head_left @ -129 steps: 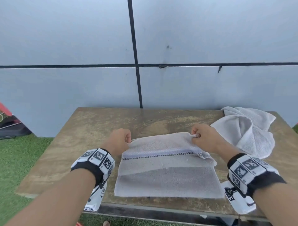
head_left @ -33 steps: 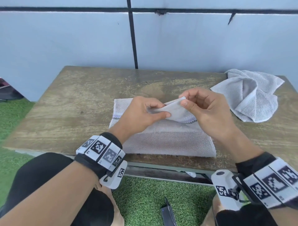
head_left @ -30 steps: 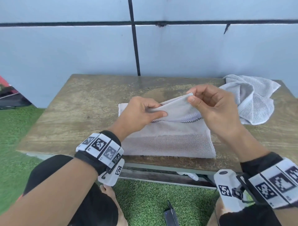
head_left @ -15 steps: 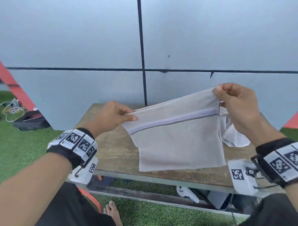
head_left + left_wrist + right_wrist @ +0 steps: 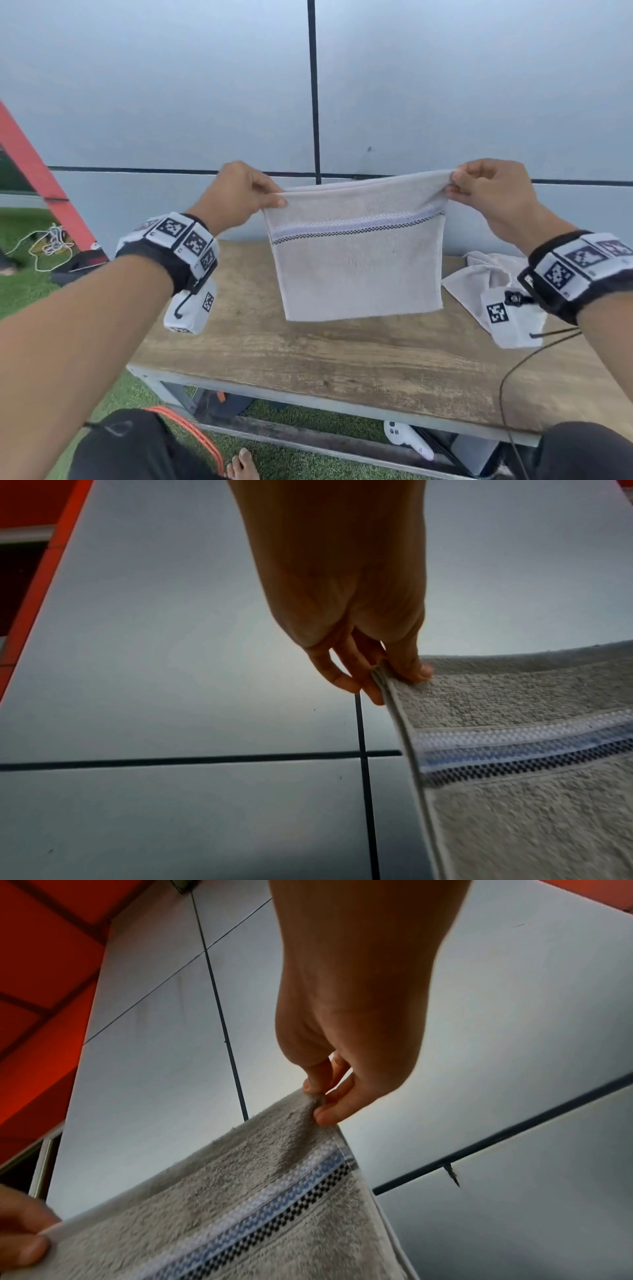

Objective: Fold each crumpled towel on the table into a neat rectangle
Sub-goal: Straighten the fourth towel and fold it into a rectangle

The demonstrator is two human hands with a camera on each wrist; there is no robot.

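A grey folded towel (image 5: 359,260) with a blue and black checked stripe hangs in the air above the wooden table (image 5: 342,353). My left hand (image 5: 239,195) pinches its top left corner between thumb and fingers (image 5: 407,666). My right hand (image 5: 486,192) pinches the top right corner (image 5: 318,1104). The top edge is stretched level between both hands, and the bottom edge hangs just over the table. The same towel (image 5: 531,764) fills the lower right of the left wrist view and, as the towel (image 5: 240,1204), the bottom of the right wrist view. A second, crumpled towel (image 5: 486,277) lies at the table's right, partly hidden by my right wrist.
A grey panelled wall (image 5: 308,85) stands behind the table. Green turf (image 5: 20,274) surrounds it, with a red beam (image 5: 37,164) and white cord (image 5: 48,240) at the left. A white controller (image 5: 407,442) lies under the table. A black cable (image 5: 513,377) hangs from my right wrist.
Both hands have lifted the folded towel off the table and pulled its top edge out level; half a second ago it hung tilted, lower at the left.
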